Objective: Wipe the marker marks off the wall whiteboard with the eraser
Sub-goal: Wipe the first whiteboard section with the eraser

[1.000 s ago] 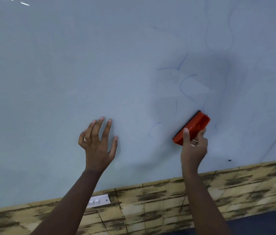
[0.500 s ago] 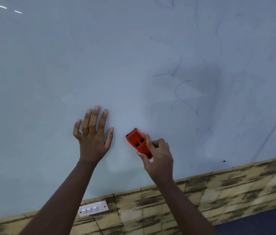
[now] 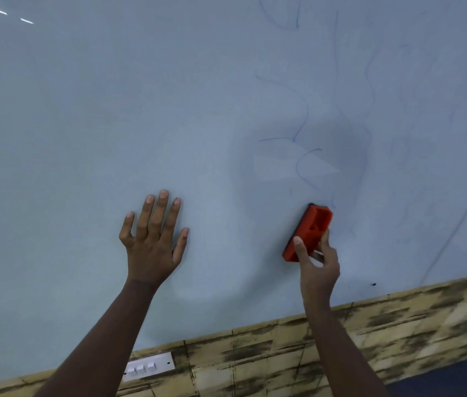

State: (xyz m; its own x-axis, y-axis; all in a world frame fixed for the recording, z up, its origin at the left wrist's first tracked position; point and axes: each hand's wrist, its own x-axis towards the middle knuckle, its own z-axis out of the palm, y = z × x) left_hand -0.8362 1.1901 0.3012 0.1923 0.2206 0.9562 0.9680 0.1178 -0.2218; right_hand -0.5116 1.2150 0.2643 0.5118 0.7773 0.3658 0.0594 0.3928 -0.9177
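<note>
The pale whiteboard [image 3: 83,138] fills most of the head view. Thin blue marker marks [image 3: 301,164] curl across its centre right, with fainter lines running higher up and to the right. My right hand [image 3: 316,265] grips the lower end of an orange eraser [image 3: 311,229], which lies tilted against the board just below those marks. My left hand [image 3: 155,239] lies flat on the board to the left with its fingers spread and straight.
Below the board runs a wall of yellowish brick-pattern panels [image 3: 398,325]. A white switch plate [image 3: 149,366] sits on it at the lower left. Two small dark screws [image 3: 374,284] dot the board's lower right edge. Dark floor shows at the bottom right.
My right hand swept the eraser left to beside my left hand, then back right to under the blue marks. My left hand stayed flat on the board.
</note>
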